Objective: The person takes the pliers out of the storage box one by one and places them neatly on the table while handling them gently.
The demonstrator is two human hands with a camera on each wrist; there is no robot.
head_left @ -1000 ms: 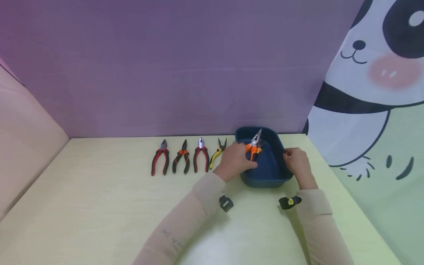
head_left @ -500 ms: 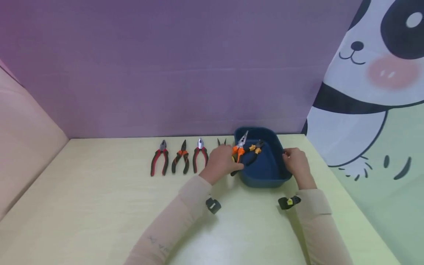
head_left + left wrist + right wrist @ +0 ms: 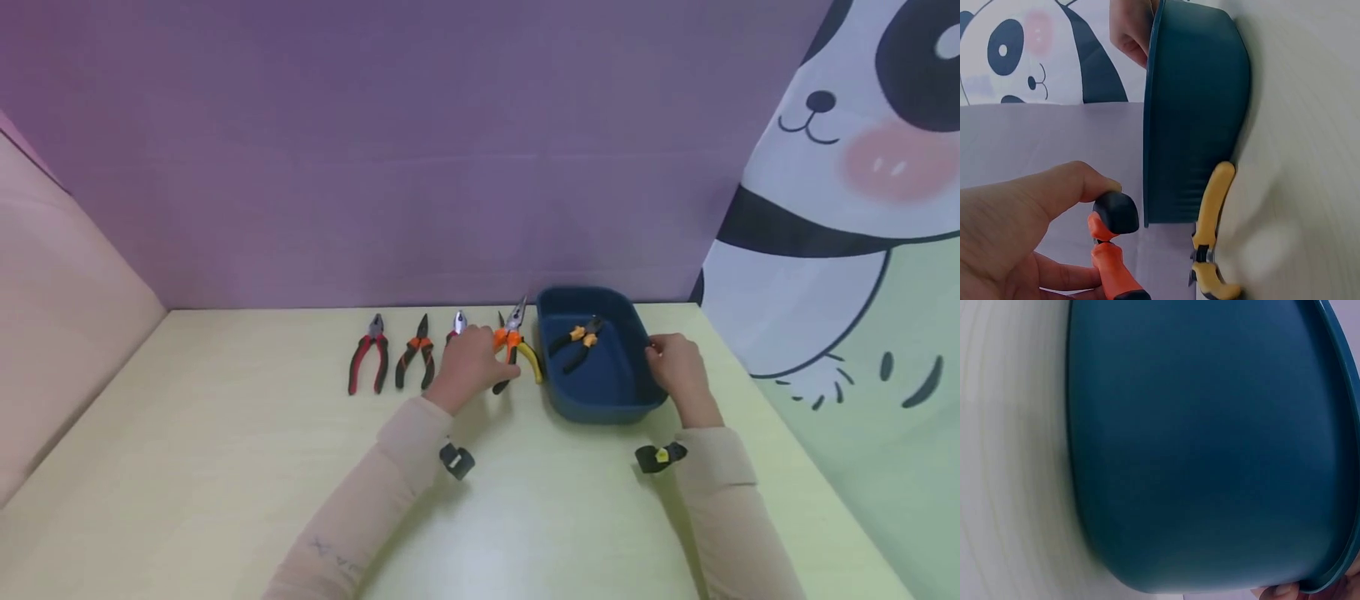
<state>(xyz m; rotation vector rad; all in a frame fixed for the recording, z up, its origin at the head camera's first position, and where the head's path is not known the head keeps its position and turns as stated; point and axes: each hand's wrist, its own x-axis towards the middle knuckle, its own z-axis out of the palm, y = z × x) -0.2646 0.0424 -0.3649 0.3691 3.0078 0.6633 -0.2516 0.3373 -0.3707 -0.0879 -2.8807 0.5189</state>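
My left hand (image 3: 468, 363) pinches long-nose pliers (image 3: 513, 338) with orange and black handles, left of the blue bin (image 3: 604, 414). In the left wrist view thumb and fingers hold the orange handles (image 3: 1114, 267) apart from the table. Behind them on the table lie yellow-and-black pliers (image 3: 531, 360), close to the bin's left wall. With its fingers at the rim, my right hand (image 3: 678, 368) grips the bin's right side. Inside the bin are pliers (image 3: 581, 343) with black and light-orange handles. The bin's wall (image 3: 1210, 450) fills most of the right wrist view.
Red-and-black pliers (image 3: 369, 354) and orange-and-black pliers (image 3: 416, 352) lie in a row to the left. Another red-handled pair (image 3: 460, 321) is partly covered by my left hand. A purple backdrop (image 3: 360, 167) stands behind the table (image 3: 225, 450).
My left hand has moved left from over the bin, carrying the orange long-nose pliers out past the yellow pair. My right hand has stayed on the bin's rim.
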